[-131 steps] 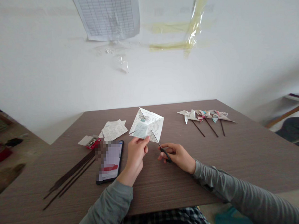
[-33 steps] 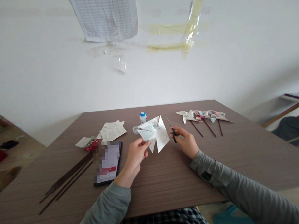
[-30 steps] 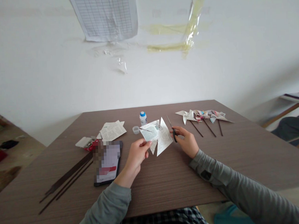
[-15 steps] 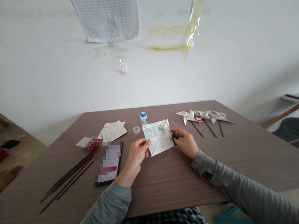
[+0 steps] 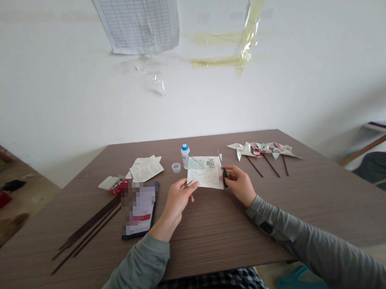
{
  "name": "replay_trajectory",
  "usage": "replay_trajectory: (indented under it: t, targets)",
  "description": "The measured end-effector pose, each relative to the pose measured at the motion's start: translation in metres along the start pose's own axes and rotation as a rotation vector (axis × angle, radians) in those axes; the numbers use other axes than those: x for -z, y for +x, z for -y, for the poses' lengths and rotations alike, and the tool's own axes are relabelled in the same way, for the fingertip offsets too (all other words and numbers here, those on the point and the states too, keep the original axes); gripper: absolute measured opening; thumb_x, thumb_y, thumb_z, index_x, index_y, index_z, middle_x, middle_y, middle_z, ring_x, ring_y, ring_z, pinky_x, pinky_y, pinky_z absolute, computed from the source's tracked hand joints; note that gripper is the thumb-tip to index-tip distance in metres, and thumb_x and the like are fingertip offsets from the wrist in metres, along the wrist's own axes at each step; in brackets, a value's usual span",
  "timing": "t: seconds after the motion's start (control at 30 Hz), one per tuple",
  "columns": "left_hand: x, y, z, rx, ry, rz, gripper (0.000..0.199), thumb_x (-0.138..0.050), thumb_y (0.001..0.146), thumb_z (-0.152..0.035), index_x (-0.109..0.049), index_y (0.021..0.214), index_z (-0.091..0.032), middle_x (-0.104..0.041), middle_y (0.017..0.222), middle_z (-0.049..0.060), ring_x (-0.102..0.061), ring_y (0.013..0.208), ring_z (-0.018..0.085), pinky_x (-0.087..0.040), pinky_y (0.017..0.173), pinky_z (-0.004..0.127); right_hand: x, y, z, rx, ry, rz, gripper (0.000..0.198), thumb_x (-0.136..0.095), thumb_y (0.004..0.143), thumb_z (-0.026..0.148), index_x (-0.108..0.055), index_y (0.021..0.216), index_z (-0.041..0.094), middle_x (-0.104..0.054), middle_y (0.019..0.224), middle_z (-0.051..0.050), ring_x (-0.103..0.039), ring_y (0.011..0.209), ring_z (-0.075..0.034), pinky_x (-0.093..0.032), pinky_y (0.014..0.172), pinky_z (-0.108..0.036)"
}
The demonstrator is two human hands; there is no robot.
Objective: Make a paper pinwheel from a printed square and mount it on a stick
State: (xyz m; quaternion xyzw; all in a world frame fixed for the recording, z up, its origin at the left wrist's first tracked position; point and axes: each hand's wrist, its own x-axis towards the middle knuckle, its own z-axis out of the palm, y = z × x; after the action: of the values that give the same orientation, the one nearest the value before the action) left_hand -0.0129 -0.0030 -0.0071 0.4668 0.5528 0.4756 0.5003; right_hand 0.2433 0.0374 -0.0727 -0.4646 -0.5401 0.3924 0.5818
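My left hand (image 5: 180, 200) pinches the lower left corner of a square of printed paper (image 5: 205, 176), held above the table. Slits run in from some of its corners. A pair of black-handled scissors (image 5: 225, 177) is in my right hand (image 5: 241, 187), its blades pointing up and away along the paper's right edge. Whether the blades touch the paper I cannot tell. Just behind the sheet stands a white glue bottle (image 5: 185, 156) with a blue top, and a small clear cap (image 5: 176, 167) lies to its left.
Three paper pinwheels (image 5: 244, 150) on brown sticks lie at the back right. Left of me are loose printed sheets (image 5: 146, 168), an opened red and white box (image 5: 118, 185) of small items, dark sticks (image 5: 88, 225) and a phone (image 5: 141, 210). A white wall rises behind the table (image 5: 197, 251).
The paper has turned in my left hand, so its edges now lie squarer to me. The scissors' blades, over the upper right corner before, now stand along the right edge.
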Motion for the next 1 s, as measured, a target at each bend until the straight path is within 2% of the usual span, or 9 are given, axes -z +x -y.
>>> replay_trajectory:
  t: [0.27, 0.4, 0.53, 0.6, 0.7, 0.83, 1.0]
  targets:
    - [0.004, 0.001, 0.004, -0.036, 0.013, -0.093, 0.032, -0.095, 0.07, -0.052, -0.082, 0.078, -0.024, -0.061, 0.058, -0.004, -0.052, 0.05, 0.013, -0.019, 0.053, 0.027, -0.005, -0.008, 0.002, 0.024, -0.018, 0.06, 0.045, -0.095, 0.08, 0.047, -0.087, 0.119, 0.025, -0.08, 0.078, 0.002, -0.078, 0.076, -0.025, -0.065, 0.078, -0.04]
    - [0.006, 0.003, 0.008, -0.056, -0.01, -0.126, 0.038, -0.099, 0.069, -0.056, -0.08, 0.076, -0.024, -0.059, 0.055, -0.004, -0.054, 0.05, 0.014, -0.019, 0.053, 0.026, -0.005, -0.011, 0.004, 0.03, -0.037, 0.091, 0.043, -0.095, 0.08, 0.046, -0.087, 0.117, 0.025, -0.073, 0.072, 0.005, -0.074, 0.074, -0.023, -0.064, 0.079, -0.04]
    - [0.003, 0.001, 0.006, -0.063, -0.072, -0.152, 0.047, -0.102, 0.065, -0.063, -0.083, 0.079, -0.023, -0.059, 0.055, -0.004, -0.055, 0.051, 0.014, -0.02, 0.052, 0.024, -0.008, -0.012, 0.006, -0.014, -0.004, 0.094, 0.045, -0.1, 0.078, 0.047, -0.086, 0.114, 0.025, -0.075, 0.072, 0.005, -0.071, 0.071, -0.022, -0.06, 0.075, -0.038]
    - [0.0, -0.001, 0.004, -0.055, -0.114, -0.146, 0.05, -0.105, 0.063, -0.063, -0.084, 0.083, -0.022, -0.066, 0.06, -0.003, -0.055, 0.05, 0.013, -0.021, 0.051, 0.024, -0.01, -0.012, 0.007, -0.044, 0.042, 0.082, 0.049, -0.103, 0.076, 0.05, -0.086, 0.114, 0.025, -0.079, 0.074, 0.003, -0.072, 0.071, -0.023, -0.06, 0.073, -0.038]
    - [-0.004, -0.005, 0.002, -0.038, -0.168, -0.096, 0.051, -0.109, 0.064, -0.06, -0.087, 0.086, -0.021, -0.082, 0.078, 0.004, -0.056, 0.05, 0.01, -0.024, 0.05, 0.023, -0.012, -0.012, 0.009, -0.083, 0.105, 0.059, 0.055, -0.108, 0.072, 0.052, -0.085, 0.115, 0.026, -0.087, 0.08, -0.001, -0.075, 0.072, -0.024, -0.061, 0.071, -0.037]
    - [-0.011, -0.009, 0.004, -0.018, -0.191, -0.015, 0.04, -0.111, 0.067, -0.047, -0.095, 0.09, -0.019, -0.095, 0.098, 0.011, -0.059, 0.053, 0.01, -0.03, 0.047, 0.023, -0.015, -0.013, 0.012, -0.093, 0.149, 0.04, 0.059, -0.113, 0.071, 0.054, -0.085, 0.115, 0.027, -0.088, 0.08, -0.002, -0.078, 0.073, -0.026, -0.063, 0.07, -0.038]
    - [-0.018, -0.009, 0.008, 0.0, -0.172, 0.005, 0.022, -0.107, 0.073, -0.032, -0.096, 0.086, -0.019, -0.096, 0.094, 0.011, -0.062, 0.052, 0.011, -0.036, 0.045, 0.023, -0.019, -0.017, 0.015, -0.095, 0.167, 0.049, 0.061, -0.116, 0.07, 0.056, -0.086, 0.114, 0.027, -0.087, 0.079, -0.001, -0.077, 0.072, -0.025, -0.063, 0.069, -0.038]
